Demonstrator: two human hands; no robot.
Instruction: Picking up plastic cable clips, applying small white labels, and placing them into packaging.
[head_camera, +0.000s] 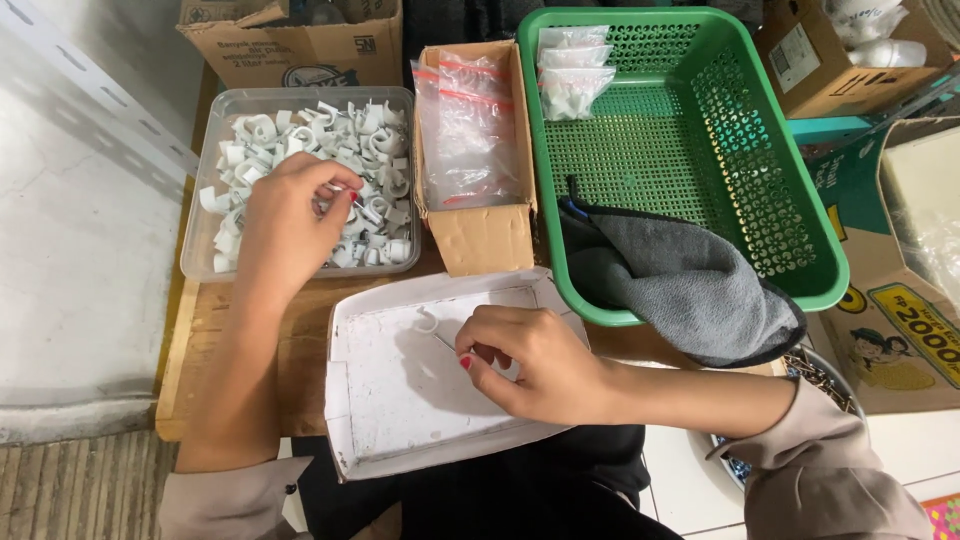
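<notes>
My left hand (290, 215) reaches into a clear plastic tub (200, 180) full of white plastic cable clips (375, 150), its fingertips pinching among them. My right hand (530, 360) rests on a white cardboard tray (400, 400) in front of me, fingers pinched on a thin nail (445, 342). One white clip (428, 321) lies on the tray just left of that hand. An open brown carton (480, 235) holding small clear zip bags (465, 130) stands behind the tray.
A green perforated basket (800, 240) at the right holds a few filled bags (572, 75) and a grey cloth (690, 285) draped over its front rim. Cardboard boxes (300, 40) stand at the back and right. A bowl of nails (820, 375) shows by my right arm.
</notes>
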